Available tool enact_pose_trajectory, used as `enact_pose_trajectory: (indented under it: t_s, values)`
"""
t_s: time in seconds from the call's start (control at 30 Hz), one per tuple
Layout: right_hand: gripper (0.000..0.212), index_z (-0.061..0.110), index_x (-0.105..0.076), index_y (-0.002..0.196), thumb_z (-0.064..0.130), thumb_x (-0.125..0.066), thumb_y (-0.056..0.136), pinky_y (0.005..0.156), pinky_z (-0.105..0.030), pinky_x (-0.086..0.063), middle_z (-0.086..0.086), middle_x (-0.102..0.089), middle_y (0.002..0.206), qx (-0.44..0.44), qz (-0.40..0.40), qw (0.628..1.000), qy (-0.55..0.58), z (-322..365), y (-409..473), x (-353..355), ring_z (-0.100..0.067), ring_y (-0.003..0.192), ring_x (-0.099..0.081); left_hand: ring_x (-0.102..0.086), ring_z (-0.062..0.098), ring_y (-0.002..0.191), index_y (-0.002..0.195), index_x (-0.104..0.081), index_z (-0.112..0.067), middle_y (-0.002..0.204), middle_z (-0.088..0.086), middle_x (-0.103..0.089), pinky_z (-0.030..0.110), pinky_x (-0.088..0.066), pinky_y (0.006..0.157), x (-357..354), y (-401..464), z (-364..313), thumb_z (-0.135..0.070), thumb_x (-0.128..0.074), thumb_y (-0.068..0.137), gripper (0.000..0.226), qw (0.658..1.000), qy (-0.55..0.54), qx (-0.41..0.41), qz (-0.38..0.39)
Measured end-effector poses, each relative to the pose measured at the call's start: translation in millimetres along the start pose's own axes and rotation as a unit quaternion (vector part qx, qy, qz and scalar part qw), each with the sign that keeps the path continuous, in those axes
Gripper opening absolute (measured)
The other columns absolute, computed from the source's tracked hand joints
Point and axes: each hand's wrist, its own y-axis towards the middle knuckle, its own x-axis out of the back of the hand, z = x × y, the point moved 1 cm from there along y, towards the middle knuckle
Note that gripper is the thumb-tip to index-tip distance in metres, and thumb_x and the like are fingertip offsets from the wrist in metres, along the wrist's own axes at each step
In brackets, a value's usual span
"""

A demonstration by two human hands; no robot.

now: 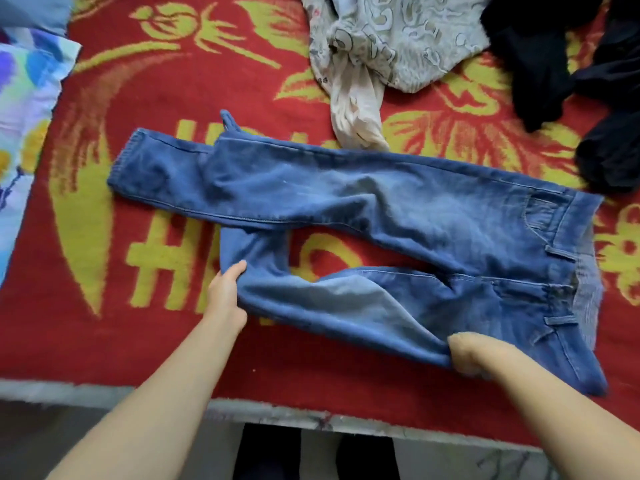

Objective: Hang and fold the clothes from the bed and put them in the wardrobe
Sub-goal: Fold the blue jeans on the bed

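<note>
A pair of blue jeans (381, 216) lay spread across a red blanket with yellow patterns (156, 98) that covered the bed, seen from above through a head-worn camera. The waistband pointed to the right, and the legs stretched to the left. The far leg lay nearly straight, its cuff at the left end. The near leg was bent and doubled back on itself, its lower part tucked under the far leg.

The left hand (227, 289) gripped the near leg at its folded left edge — the thumb lay on top of the denim, and the other fingers were hidden beneath the cloth. The right hand (467, 355) held the near edge of the jeans close to the seat, its fingers curled into the fabric; the hand was blurred, so the exact lie of each finger could not be told. Both forearms were bare and reached in from the bottom of the view.

Beyond the jeans, a crumpled grey patterned garment (398, 36) lay at the top centre, a pale cream piece (356, 112) trailing from it toward the jeans. A heap of dark clothing (571, 64) sat at the top right. A colourful floral cloth (24, 98) lay along the left edge — partly out of view.
</note>
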Motion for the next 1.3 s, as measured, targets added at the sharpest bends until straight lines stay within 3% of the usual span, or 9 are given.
enact_pose_trajectory:
  t_s: [0.17,0.43,0.53,0.67,0.9,1.03,1.13,1.2,1.3]
  values:
    - [0.046,0.024,-0.042,0.138,0.017,-0.044,0.092,0.079,-0.038,-0.048,0.0,-0.043,0.137,0.155,-0.333,0.915,0.165,100.0,12.8,73.5,-0.026,0.115,-0.054,-0.071,0.021,0.07,0.102,-0.063,-0.003,0.08,0.011,-0.073,0.027,-0.058,0.062,46.5,-4.4,3.7,-0.006,-0.048,0.093,0.017,0.995,-0.029,0.064,0.074]
    - [0.03,0.012,-0.045,0.117,0.021,-0.044,0.088,0.083,-0.037,-0.045,-0.016,-0.05,0.117,0.112,-0.192,0.973,0.07,156.8,42.0,90.6,-0.034,0.105,-0.057,-0.061,0.029,0.109,0.117,-0.06,-0.002,0.107,0.017,-0.069,0.043,-0.048,0.093,5.2,31.7,-48.4,-0.035,-0.046,0.097,0.041,0.964,-0.134,0.138,0.181]
    - [0.03,0.007,-0.046,0.116,0.016,-0.045,0.088,0.086,-0.037,-0.044,-0.019,-0.05,0.123,0.047,-0.189,0.972,0.131,155.9,41.0,94.6,-0.035,0.11,-0.054,-0.068,0.028,0.094,0.116,-0.063,-0.003,0.099,0.016,-0.072,0.039,-0.054,0.081,-3.4,22.3,-69.2,-0.026,-0.053,0.093,0.034,0.964,-0.095,0.101,0.226]
    - [0.035,0.005,-0.044,0.121,0.018,-0.052,0.09,0.087,-0.042,-0.046,-0.018,-0.045,0.123,0.014,-0.223,0.959,0.173,166.0,38.0,127.2,-0.04,0.11,-0.054,-0.057,0.027,0.12,0.121,-0.066,-0.009,0.127,0.013,-0.062,0.038,-0.049,0.095,41.2,6.4,-90.4,-0.022,-0.055,0.088,0.037,0.914,-0.198,-0.003,0.355]
    - [0.037,0.012,-0.063,0.117,0.016,-0.059,0.08,0.091,-0.031,-0.05,-0.009,-0.063,0.119,0.039,-0.105,0.994,-0.02,206.9,44.8,172.1,-0.026,0.111,-0.061,-0.061,0.036,0.112,0.131,-0.056,-0.011,0.128,0.02,-0.059,0.053,-0.052,0.088,98.9,24.2,-83.2,-0.058,-0.034,0.093,0.065,0.914,-0.315,0.096,0.239]
    - [0.033,0.013,-0.066,0.113,0.022,-0.055,0.083,0.088,-0.03,-0.045,-0.012,-0.063,0.119,0.084,-0.04,0.985,-0.148,225.1,36.3,194.0,-0.027,0.109,-0.06,-0.063,0.032,0.106,0.135,-0.05,0.0,0.116,0.021,-0.064,0.043,-0.054,0.089,63.1,15.7,-110.7,-0.026,-0.051,0.09,0.051,0.927,-0.198,0.159,0.277]
    - [0.037,0.014,-0.062,0.115,0.028,-0.047,0.084,0.084,-0.032,-0.047,-0.013,-0.065,0.11,0.17,-0.201,0.962,0.073,246.5,28.5,229.3,-0.029,0.105,-0.062,-0.068,0.022,0.095,0.122,-0.059,-0.004,0.101,0.01,-0.072,0.031,-0.057,0.076,63.4,8.6,-127.4,-0.005,-0.051,0.089,0.034,0.98,-0.099,-0.036,0.172]
    - [0.044,0.014,-0.052,0.128,0.02,-0.048,0.085,0.084,-0.034,-0.052,-0.006,-0.064,0.111,0.195,-0.247,0.893,0.323,260.3,27.1,245.6,-0.028,0.101,-0.064,-0.067,0.019,0.101,0.114,-0.062,-0.013,0.105,0.004,-0.072,0.027,-0.055,0.077,76.6,-1.3,-140.5,0.002,-0.053,0.082,0.037,0.967,-0.091,-0.171,0.167]
    - [0.067,0.026,-0.023,0.15,0.013,-0.049,0.09,0.102,-0.037,-0.045,0.0,-0.05,0.137,0.268,-0.182,0.84,0.435,287.6,18.7,260.4,-0.017,0.119,-0.054,-0.058,0.025,0.118,0.135,-0.048,-0.011,0.129,0.01,-0.06,0.036,-0.05,0.095,108.7,-1.3,-152.5,-0.003,-0.056,0.081,0.055,0.935,-0.188,-0.211,0.214]
